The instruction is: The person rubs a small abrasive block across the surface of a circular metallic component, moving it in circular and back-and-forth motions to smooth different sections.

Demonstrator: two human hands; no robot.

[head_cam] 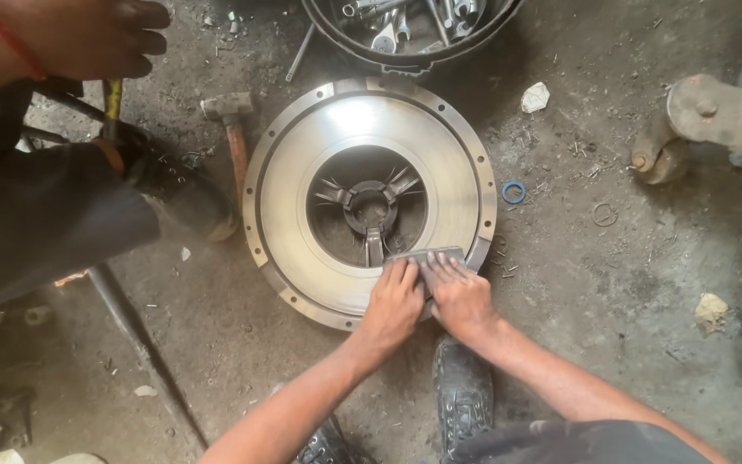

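Observation:
A large round metal clutch pressure plate (302, 172) lies flat on the dirty floor, its shiny ring around a dark centre with three fingers (371, 206). Both my hands press a small grey flat block (427, 256) onto the ring's near edge. My left hand (392, 305) lies on the block's left part, fingers flat. My right hand (459, 296) covers its right part. The block's near side is hidden under my fingers.
A hammer (232, 129) lies left of the plate. A black tub of wrenches (410, 30) stands behind it. Another person's leg and boot (173, 193) and hand (88, 34) are at the left. A blue ring (513, 192) and a metal part (706, 120) lie right. My shoes (461, 395) are below.

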